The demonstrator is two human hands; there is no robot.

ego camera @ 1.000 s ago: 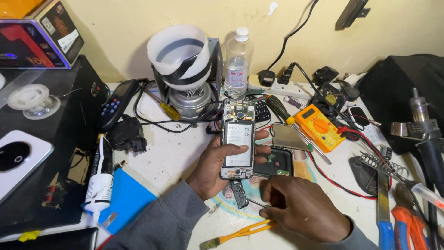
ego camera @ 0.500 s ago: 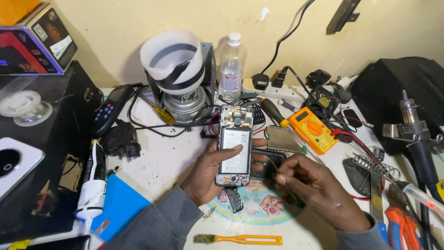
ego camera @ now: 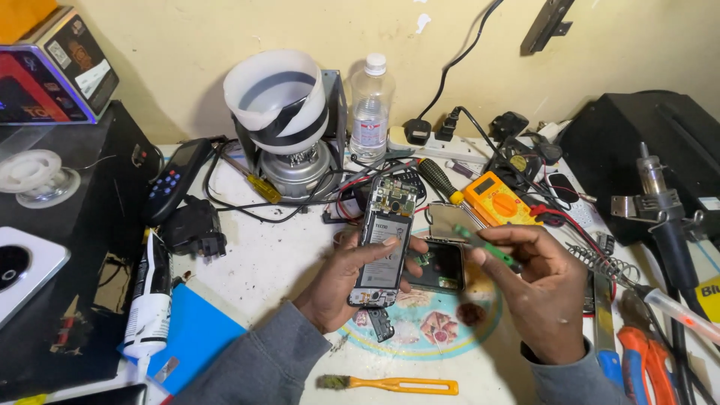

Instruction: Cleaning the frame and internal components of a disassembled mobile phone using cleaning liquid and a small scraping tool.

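**Open phone in hand, green tool raised**

Our left hand (ego camera: 341, 289) grips the opened phone (ego camera: 384, 241), fingers wrapped behind it and thumb across its battery. Our right hand (ego camera: 541, 289) pinches a green tool (ego camera: 487, 247) between thumb and fingertips, its tip just right of the phone. A brush (ego camera: 390, 385) lies below both wrists.

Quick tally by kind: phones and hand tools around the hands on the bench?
Opened phones: 2, one in the left hand (opened phone), one flat on the bench (second phone).
Screwdrivers: 3: green tool in the right hand, yellow-handled screwdriver, black-handled screwdriver.
Brushes: 1, orange-handled brush.
Multimeters: 1, orange multimeter.
Total: 7.
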